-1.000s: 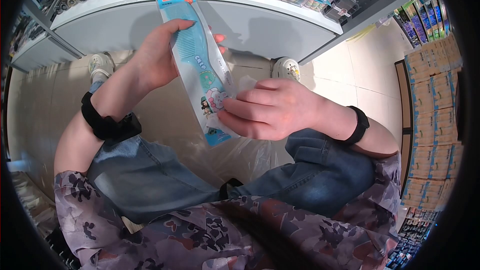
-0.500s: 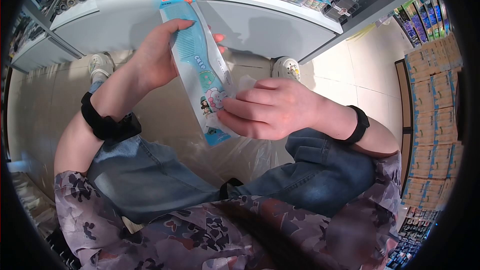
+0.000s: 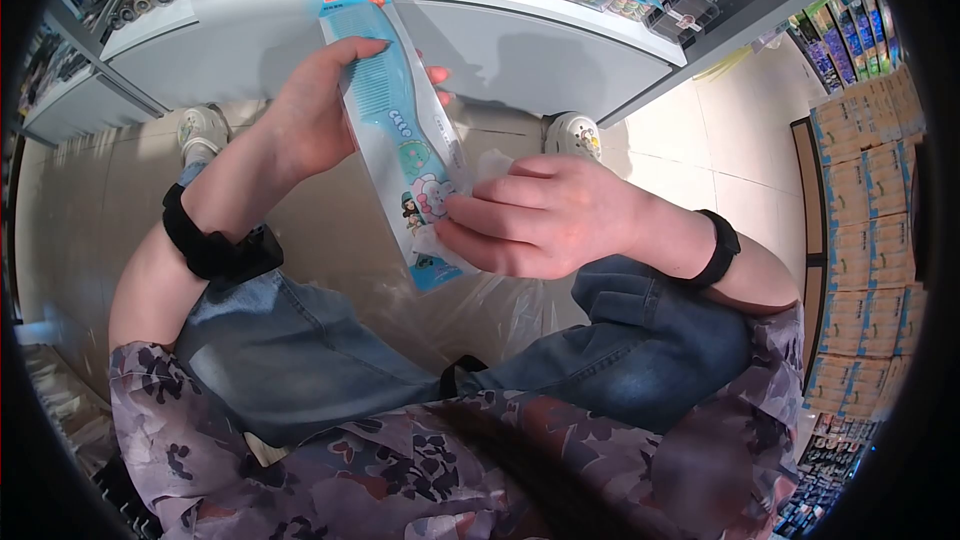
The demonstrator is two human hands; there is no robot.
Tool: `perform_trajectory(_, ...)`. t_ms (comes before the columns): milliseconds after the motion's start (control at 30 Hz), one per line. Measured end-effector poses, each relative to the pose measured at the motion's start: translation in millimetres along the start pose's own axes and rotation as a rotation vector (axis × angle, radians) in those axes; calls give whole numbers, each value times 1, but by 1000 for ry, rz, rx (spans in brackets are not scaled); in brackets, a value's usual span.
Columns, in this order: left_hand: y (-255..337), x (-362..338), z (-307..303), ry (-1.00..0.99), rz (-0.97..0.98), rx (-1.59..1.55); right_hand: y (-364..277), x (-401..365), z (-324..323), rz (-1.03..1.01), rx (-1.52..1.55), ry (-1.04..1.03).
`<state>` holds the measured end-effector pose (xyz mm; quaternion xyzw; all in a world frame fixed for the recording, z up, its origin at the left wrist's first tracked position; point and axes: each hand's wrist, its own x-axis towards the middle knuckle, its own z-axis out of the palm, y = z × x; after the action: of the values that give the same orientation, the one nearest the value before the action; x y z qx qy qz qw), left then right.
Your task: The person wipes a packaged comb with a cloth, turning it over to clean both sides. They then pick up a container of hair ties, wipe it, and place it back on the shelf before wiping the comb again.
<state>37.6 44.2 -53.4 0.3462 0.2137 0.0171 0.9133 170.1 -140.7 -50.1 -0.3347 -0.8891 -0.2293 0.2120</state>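
Packaged comb (image 3: 388, 112) is slanting over the floor (image 3: 318, 215) as you're gripping its upper half with your left hand (image 3: 318, 108) and apparently wiping its lower end with a whitish tissue-like piece (image 3: 425, 241) held in your right hand (image 3: 550, 215), the next stroke calling for steady left support.

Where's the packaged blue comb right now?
In the head view, the packaged comb is left of centre, mostly in the upper half. The left hand grips its upper part; the right hand is at its lower end.
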Motion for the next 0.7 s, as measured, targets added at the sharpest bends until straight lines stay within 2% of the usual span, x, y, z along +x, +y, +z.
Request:
perform_trajectory(567, 1, -4, 5, 17, 24, 19, 1, 2, -3, -4, -39, 9)
perform_trajectory(700, 4, -4, 6, -9, 149, 5, 3, 2, -6, -11, -32, 27)
